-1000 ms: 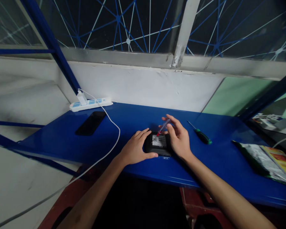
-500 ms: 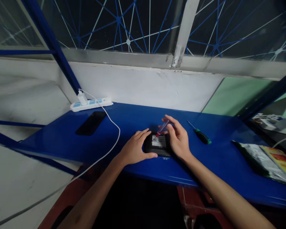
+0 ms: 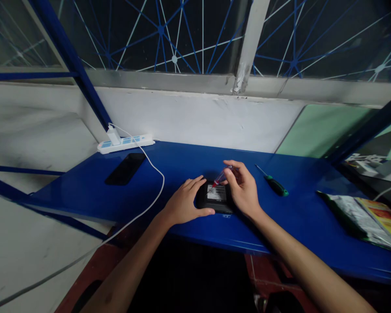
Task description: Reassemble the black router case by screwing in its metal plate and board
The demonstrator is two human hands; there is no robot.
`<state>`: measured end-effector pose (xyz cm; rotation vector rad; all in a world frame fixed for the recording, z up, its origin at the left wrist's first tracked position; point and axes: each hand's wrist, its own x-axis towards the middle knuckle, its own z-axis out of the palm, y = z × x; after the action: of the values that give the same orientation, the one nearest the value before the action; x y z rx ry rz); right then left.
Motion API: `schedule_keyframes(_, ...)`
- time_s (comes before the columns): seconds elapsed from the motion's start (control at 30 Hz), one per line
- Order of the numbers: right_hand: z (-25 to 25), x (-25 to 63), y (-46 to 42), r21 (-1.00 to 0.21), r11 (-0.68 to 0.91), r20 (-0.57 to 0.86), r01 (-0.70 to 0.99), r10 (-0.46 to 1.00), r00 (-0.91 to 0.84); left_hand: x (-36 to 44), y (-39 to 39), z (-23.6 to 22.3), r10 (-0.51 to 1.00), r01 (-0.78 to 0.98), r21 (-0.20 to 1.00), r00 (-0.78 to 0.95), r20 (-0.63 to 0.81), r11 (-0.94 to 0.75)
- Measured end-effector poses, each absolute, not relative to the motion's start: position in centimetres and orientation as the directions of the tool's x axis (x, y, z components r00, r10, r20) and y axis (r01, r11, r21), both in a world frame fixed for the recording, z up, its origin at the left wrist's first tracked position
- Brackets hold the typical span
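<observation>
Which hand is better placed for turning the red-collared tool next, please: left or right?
Likely the right hand: it holds the tool, which slants down toward the label side of the black device. The left hand holds the device's left end, so steadying suits it better.

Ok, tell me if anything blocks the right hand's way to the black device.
Nothing visible does: the right hand points the red-collared screwdriver down at the black device; the left hand is at the device's left side.
</observation>
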<state>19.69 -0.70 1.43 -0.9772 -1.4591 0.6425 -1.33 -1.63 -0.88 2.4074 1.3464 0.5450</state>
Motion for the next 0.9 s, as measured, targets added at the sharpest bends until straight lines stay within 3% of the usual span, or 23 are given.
schedule_keyframes(0.37, 1.95, 19.82, -1.12, -0.886, 0.432, 0.442, 0.166, 0.896, 0.028, -1.17, -1.75, -1.01, 0.856, 0.742, 0.434, 0.487, 0.174, -0.511)
schedule_keyframes(0.67, 1.45, 20.05, -0.53, -0.849, 0.464, 0.493, 0.252, 0.867, 0.067, -1.19, -1.84, -0.79, 0.853, 0.737, 0.439, 0.490, 0.176, -0.514)
schedule_keyframes(0.9, 1.59, 19.97, -0.76, -0.904, 0.400, 0.409, 0.152, 0.912, 0.028, -1.27, -1.75, -1.01, 0.858, 0.736, 0.448, 0.484, 0.174, -0.507)
